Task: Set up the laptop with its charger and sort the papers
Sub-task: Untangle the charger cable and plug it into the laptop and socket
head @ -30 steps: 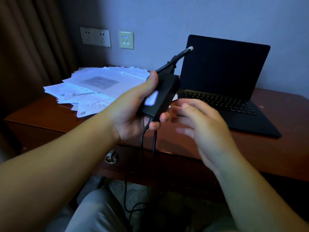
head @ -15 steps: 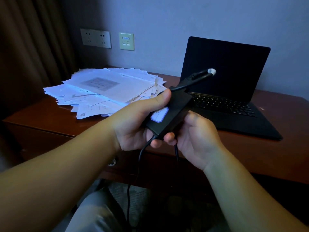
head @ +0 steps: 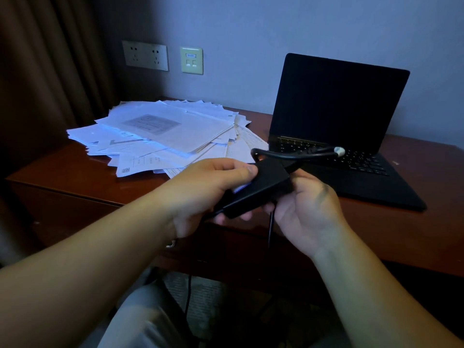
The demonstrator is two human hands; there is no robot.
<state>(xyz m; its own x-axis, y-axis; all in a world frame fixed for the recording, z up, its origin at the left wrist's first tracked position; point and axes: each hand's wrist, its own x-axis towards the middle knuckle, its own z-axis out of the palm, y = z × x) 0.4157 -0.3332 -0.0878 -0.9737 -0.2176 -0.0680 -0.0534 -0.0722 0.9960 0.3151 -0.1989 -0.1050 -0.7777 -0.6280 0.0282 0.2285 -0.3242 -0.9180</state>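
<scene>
laptop: thin black laptop (head: 334, 136), lid open, screen dark, on desk at right
charger: black rectangular power brick (head: 261, 189) with pale label, held tilted in front of laptop; silver-tipped cable plug (head: 339, 151) over keyboard
papers: loose, fanned pile of white printed sheets (head: 165, 136), left of laptop

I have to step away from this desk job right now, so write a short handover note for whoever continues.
Left hand: grips the black charger brick from above.
Right hand: curled round the brick's far end from below.
The charger's cable loops up from the brick, its light-tipped plug free in the air over the keyboard; another cord hangs down towards the floor.
Laptop: open on the desk, screen dark.
Papers: a loose, fanned pile on the desk, left of the laptop.
Wall sockets: nothing plugged in.
Done: laptop opened, charger picked up.
Left: plug in both ends, sort the papers.
</scene>
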